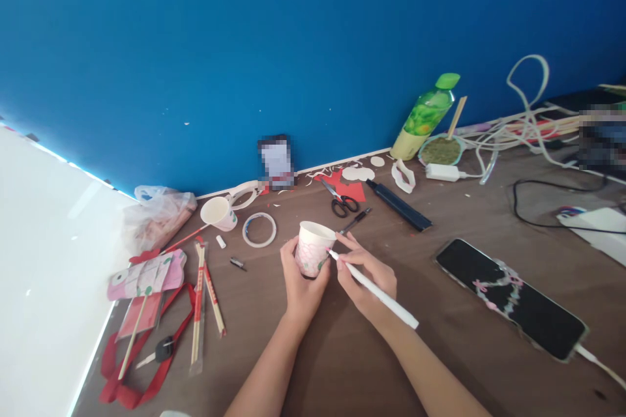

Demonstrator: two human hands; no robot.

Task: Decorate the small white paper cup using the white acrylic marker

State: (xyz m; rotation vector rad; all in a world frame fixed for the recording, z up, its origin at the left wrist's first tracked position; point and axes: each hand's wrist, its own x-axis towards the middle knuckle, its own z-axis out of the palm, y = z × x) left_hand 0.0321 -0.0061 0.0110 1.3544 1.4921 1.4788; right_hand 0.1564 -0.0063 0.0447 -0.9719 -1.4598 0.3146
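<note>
My left hand (304, 290) is closed round a paper cup (312, 254) with a pink pattern and bits of green, its open rim tilted up. In my right hand (368, 273) is a white marker (379, 290), gripped like a pen. Its pink tip touches or nearly touches the right side of the cup. Just behind the cup lie a black pen (357, 220) and scissors (345, 206) with black handles. To the left of the cup is a roll of clear tape (259, 230). A small white cap (221, 242) lies farther left.
A second paper cup (220, 214) lies at the back left, near wrapped chopsticks (198, 306), a red ribbon (141, 397) and a key (163, 348). Toward the right are a phone (511, 298) with a bracelet on it, a dark blue box cutter-like bar (401, 205) and a green bottle (425, 116).
</note>
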